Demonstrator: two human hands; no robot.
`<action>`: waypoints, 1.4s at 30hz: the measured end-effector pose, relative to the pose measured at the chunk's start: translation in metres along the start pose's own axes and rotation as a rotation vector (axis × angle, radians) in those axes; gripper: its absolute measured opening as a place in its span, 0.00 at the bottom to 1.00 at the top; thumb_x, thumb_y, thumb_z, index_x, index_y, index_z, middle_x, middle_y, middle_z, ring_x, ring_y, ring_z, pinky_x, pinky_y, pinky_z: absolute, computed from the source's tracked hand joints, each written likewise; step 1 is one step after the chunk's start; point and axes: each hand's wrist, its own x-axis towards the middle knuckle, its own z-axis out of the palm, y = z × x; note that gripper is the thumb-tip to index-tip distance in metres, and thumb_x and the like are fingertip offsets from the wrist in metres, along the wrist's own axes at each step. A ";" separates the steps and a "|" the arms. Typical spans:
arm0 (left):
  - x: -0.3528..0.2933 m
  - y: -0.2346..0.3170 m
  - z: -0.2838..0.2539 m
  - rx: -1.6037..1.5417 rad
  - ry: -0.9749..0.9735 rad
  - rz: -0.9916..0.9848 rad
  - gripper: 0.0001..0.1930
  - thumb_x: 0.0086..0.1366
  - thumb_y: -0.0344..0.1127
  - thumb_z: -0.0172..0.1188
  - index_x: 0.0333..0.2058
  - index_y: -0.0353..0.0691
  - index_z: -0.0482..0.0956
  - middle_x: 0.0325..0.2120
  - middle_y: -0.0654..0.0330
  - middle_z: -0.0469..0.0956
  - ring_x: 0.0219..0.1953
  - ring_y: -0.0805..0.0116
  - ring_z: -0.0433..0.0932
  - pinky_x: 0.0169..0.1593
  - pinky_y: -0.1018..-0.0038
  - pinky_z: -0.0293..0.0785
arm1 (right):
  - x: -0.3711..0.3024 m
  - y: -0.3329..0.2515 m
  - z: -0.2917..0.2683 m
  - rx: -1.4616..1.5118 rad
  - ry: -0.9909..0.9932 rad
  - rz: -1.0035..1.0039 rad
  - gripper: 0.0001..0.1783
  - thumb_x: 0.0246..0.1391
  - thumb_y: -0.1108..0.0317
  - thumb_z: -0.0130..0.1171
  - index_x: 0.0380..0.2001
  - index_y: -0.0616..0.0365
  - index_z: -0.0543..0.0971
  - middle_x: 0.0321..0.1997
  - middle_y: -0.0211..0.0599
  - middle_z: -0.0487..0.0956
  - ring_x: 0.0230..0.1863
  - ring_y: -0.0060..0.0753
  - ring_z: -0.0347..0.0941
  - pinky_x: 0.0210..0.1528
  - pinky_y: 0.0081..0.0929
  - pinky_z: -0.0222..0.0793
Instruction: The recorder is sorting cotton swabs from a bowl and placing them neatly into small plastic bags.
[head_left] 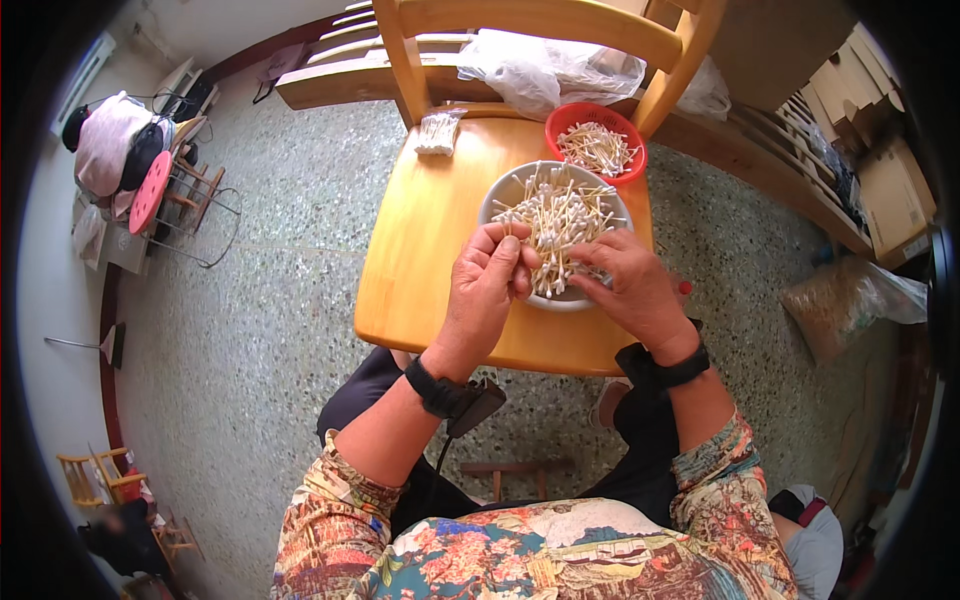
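Note:
A white bowl [489, 205] full of loose cotton swabs [565, 212] stands on the seat of a wooden chair [420, 255]. At the bowl's near left edge, my left hand [488, 268] is closed in a pinch, thumb pressed to the fingers, on a few cotton swabs. My right hand [632, 290] reaches over the bowl's right side. Its thumb and fingers are apart, with the tips at the swabs. Behind the bowl is a red plastic basket [640, 165] with more swabs. A small clear bag of swabs [437, 133] lies at the seat's far left.
Crumpled clear plastic bags [550, 70] lie on a wooden bench [330, 85] behind the chair. Cardboard boxes [895, 190] and a filled plastic bag [840, 310] are at the right. At the left are a stool with a pink round top [150, 193] and a broom [112, 345].

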 end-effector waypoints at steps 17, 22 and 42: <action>-0.003 0.008 0.014 -0.135 -0.044 -0.086 0.12 0.73 0.39 0.49 0.48 0.40 0.71 0.20 0.73 0.63 0.19 0.86 0.56 0.23 0.86 0.56 | -0.002 0.004 -0.014 0.725 0.356 0.323 0.05 0.55 0.76 0.61 0.36 0.61 0.80 0.33 0.25 0.79 0.35 0.14 0.73 0.40 0.15 0.70; -0.010 0.007 0.030 0.069 -0.089 -0.130 0.20 0.72 0.44 0.50 0.57 0.40 0.69 0.19 0.77 0.58 0.19 0.87 0.53 0.23 0.87 0.53 | -0.006 -0.014 -0.001 0.948 0.302 0.353 0.08 0.57 0.74 0.62 0.40 0.62 0.79 0.38 0.25 0.79 0.38 0.13 0.73 0.42 0.14 0.70; -0.013 0.009 0.029 0.135 -0.067 0.028 0.16 0.71 0.41 0.53 0.50 0.38 0.76 0.19 0.77 0.65 0.19 0.88 0.57 0.22 0.86 0.54 | -0.008 -0.023 0.003 1.055 -0.165 0.464 0.14 0.63 0.62 0.56 0.41 0.63 0.79 0.36 0.26 0.80 0.39 0.14 0.73 0.45 0.17 0.70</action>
